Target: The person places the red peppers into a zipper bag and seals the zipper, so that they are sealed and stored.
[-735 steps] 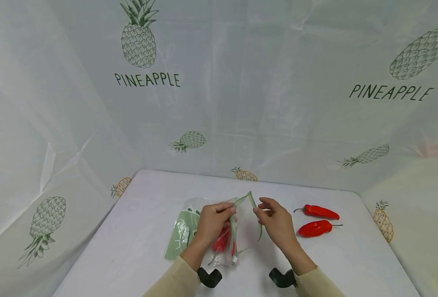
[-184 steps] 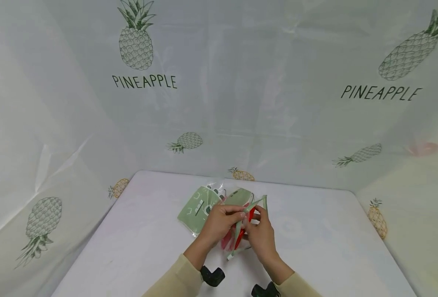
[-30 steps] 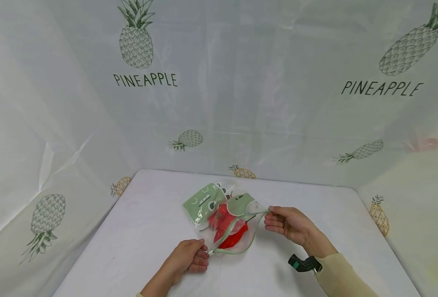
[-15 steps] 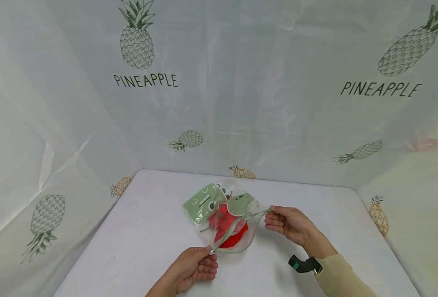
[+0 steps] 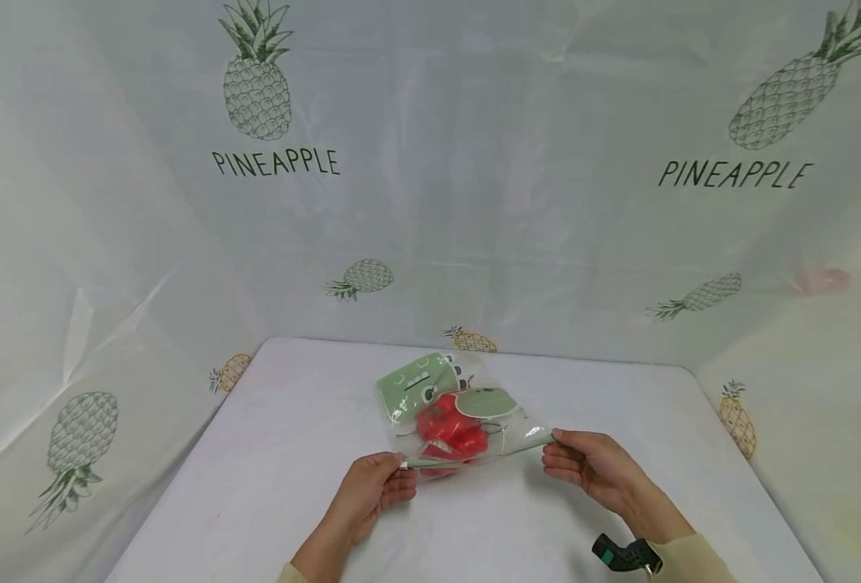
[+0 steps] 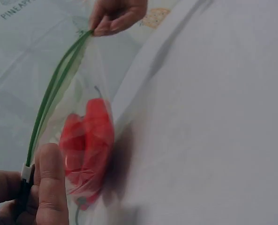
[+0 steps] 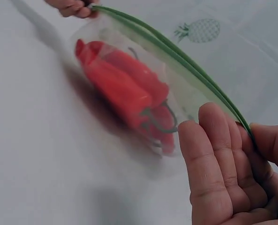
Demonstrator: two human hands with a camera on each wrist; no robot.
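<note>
A clear zip bag [image 5: 512, 427] with red peppers [image 5: 452, 427] inside lies tilted over the table, its mouth toward me. My left hand [image 5: 368, 492] pinches one end of the green zip strip [image 6: 48, 96], at the white slider [image 6: 26, 172]. At the strip's other end, my right hand [image 5: 601, 474] pinches the corner between thumb and forefinger. The strip runs nearly straight between both hands in the head view, its two edges close together. In the right wrist view the peppers' green stems [image 7: 157, 124] show through the plastic.
A green panel with a cartoon face [image 5: 417, 387] lies at the bag's far left, under shiny plastic. A white table [image 5: 270, 453] carries everything. Pineapple-printed sheeting [image 5: 437, 194] hangs behind and at both sides.
Two peppers formerly lying at right are gone from the table. In the last second, the bag's mouth has gone from gaping to drawn straight; the left hand moved up, the right slightly outward.
</note>
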